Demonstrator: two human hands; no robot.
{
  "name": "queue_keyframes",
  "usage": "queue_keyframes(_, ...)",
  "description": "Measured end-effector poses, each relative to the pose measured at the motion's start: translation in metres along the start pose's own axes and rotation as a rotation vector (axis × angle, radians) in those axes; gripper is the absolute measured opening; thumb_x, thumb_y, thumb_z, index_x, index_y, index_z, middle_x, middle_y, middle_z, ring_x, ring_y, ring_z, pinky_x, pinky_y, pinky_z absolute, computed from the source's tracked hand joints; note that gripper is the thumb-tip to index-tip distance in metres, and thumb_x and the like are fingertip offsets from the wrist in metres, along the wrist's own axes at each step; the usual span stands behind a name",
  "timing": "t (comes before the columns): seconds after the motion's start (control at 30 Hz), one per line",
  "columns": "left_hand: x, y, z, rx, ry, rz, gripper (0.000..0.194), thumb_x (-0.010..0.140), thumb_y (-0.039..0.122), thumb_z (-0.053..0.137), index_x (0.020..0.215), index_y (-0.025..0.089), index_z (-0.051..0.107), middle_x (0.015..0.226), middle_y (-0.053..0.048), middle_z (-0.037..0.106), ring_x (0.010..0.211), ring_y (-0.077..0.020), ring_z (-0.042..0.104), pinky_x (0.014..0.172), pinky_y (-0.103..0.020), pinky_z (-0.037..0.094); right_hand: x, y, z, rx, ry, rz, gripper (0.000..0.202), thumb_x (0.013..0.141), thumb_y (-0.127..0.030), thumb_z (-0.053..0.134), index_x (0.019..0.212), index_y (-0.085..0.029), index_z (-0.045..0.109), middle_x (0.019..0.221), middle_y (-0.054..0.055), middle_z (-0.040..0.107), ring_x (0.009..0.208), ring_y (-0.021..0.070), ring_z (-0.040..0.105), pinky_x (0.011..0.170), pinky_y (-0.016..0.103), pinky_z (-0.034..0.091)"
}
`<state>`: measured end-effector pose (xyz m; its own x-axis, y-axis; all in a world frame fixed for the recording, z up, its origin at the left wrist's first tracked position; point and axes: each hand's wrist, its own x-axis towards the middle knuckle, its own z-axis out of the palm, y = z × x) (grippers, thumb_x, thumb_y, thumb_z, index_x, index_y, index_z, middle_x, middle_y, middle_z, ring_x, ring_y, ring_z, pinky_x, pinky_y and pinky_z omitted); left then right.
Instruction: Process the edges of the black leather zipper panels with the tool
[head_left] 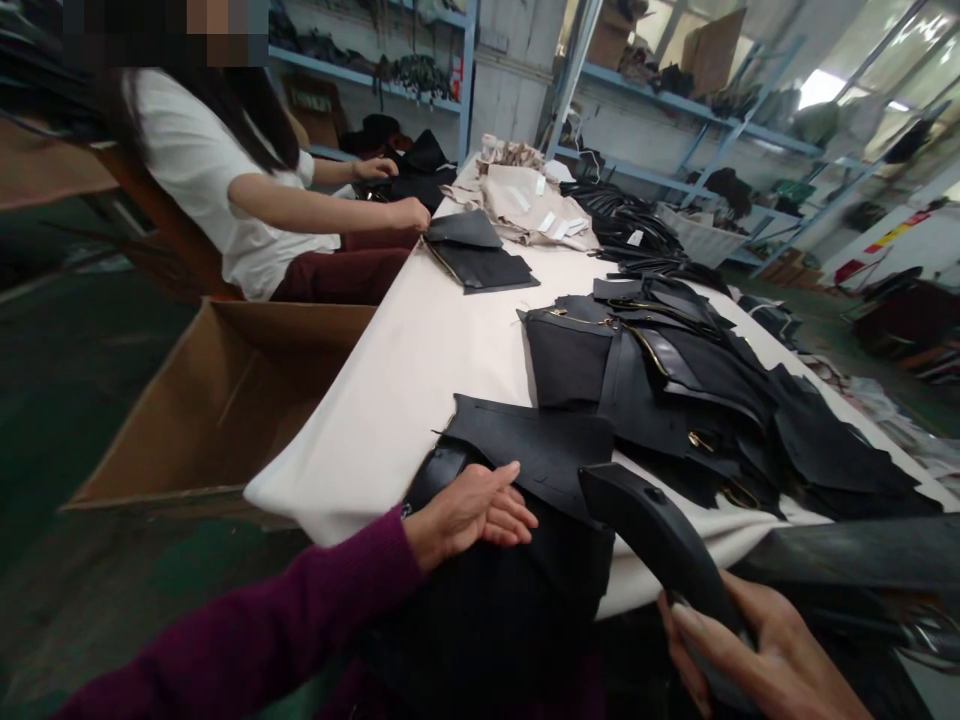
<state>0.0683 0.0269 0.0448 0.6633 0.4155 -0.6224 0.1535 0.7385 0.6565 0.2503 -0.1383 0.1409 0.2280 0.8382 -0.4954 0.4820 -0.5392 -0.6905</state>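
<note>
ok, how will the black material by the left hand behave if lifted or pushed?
The black material probably sags, since its near part droops past the edge of the table. Thin-looking edges suggest it's fairly light. Its upper part lies flat, so rolling seems unlikely.

Wearer's hands [476, 510] numbered two; curved black tool [675, 537], one; counter [397, 380], one; seated co-worker [199, 170], one; overlapped black pieces [568, 362], uncountable.
</note>
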Motion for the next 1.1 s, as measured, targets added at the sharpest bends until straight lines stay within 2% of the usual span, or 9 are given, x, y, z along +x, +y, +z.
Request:
queue_keyframes(0.1,0.018,0.007,0.005,-0.111,0.083,-0.081,0.047,0.087,0.039,0.04,0.063,0.003,0.057,0.067,-0.018,0.065,0.047,-0.0115,0.058,0.046,-0.02,0.043,0.007,-0.001,0.002,0.029,-0.011,-0.035,0.034,0.083,-0.047,0.046,0.062,-0.02,0.049,0.047,-0.004,0.051,0.046,0.014,0.05,0.052,0.026,0.041)
queue_keyframes(0.23,0.026,0.003,0.007,-0.105,0.17,0.006,0.043,0.087,0.03,0.043,0.053,0.006,0.053,0.047,-0.008,0.056,0.037,-0.0064,0.047,0.04,-0.017,0.033,0.015,0.001,0.006,0.09,-0.062,-0.023,0.031,0.08,-0.045,0.05,0.063,-0.019,0.05,0.046,-0.005,0.05,0.042,0.0126,0.049,0.047,0.024,0.042)
queue_keyframes(0.37,0.02,-0.008,0.003,-0.091,0.035,0.133,0.042,0.08,0.036,0.053,0.047,0.01,0.048,0.029,0.006,0.032,0.027,-0.001,0.023,0.037,-0.017,0.016,0.022,0.003,0.014,0.132,-0.11,-0.017,0.025,0.078,-0.04,0.053,0.066,-0.018,0.05,0.045,-0.006,0.05,0.039,0.0108,0.048,0.042,0.02,0.04)
queue_keyframes(0.43,0.018,-0.009,-0.001,-0.086,-0.023,0.149,0.041,0.076,0.038,0.058,0.047,0.011,0.048,0.028,0.007,0.029,0.027,-0.0001,0.018,0.038,-0.018,0.012,0.025,0.004,0.018,0.141,-0.124,-0.035,0.023,0.079,-0.038,0.053,0.068,-0.018,0.051,0.044,-0.007,0.051,0.038,0.0106,0.049,0.041,0.02,0.04)
queue_keyframes(0.6,0.016,-0.009,-0.008,-0.089,-0.098,0.16,0.04,0.072,0.041,0.061,0.048,0.011,0.05,0.029,0.007,0.029,0.028,-0.0001,0.018,0.039,-0.02,0.01,0.031,-0.003,0.028,0.148,-0.071,-0.068,0.018,0.081,-0.032,0.053,0.069,-0.018,0.052,0.045,-0.007,0.053,0.042,0.0113,0.051,0.045,0.021,0.041)
queue_keyframes(0.7,0.016,-0.011,-0.007,-0.06,-0.078,0.194,0.041,0.072,0.042,0.059,0.049,0.011,0.051,0.029,0.007,0.03,0.028,-0.0008,0.019,0.039,-0.02,0.01,0.034,-0.011,0.027,0.125,0.005,-0.08,0.022,0.081,-0.035,0.053,0.066,-0.019,0.051,0.046,-0.006,0.053,0.042,0.0119,0.051,0.045,0.022,0.041)
queue_keyframes(0.93,0.017,-0.014,-0.004,-0.056,-0.038,0.205,0.038,0.071,0.04,0.06,0.049,0.01,0.052,0.03,0.006,0.032,0.029,-0.0016,0.021,0.04,-0.02,0.012,0.011,-0.005,-0.007,0.023,0.249,-0.031,0.031,0.084,-0.038,0.05,0.058,-0.02,0.049,0.048,-0.005,0.052,0.049,0.0121,0.049,0.052,0.023,0.038)
queue_keyframes(1.0,0.018,-0.014,-0.005,-0.058,-0.039,0.209,0.039,0.071,0.041,0.06,0.049,0.01,0.053,0.03,0.006,0.033,0.03,-0.0014,0.021,0.04,-0.02,0.012,-0.002,0.001,-0.009,0.021,0.236,-0.007,0.032,0.083,-0.04,0.05,0.058,-0.02,0.049,0.047,-0.005,0.052,0.048,0.0124,0.049,0.051,0.023,0.039)
queue_keyframes(1.1,0.02,-0.016,-0.006,-0.051,-0.043,0.22,0.039,0.072,0.042,0.059,0.05,0.009,0.054,0.03,0.005,0.034,0.03,-0.0015,0.022,0.04,-0.02,0.012,-0.011,0.01,0.003,0.054,0.147,0.012,0.029,0.082,-0.04,0.049,0.062,-0.02,0.05,0.046,-0.004,0.053,0.043,0.0134,0.052,0.047,0.024,0.042)
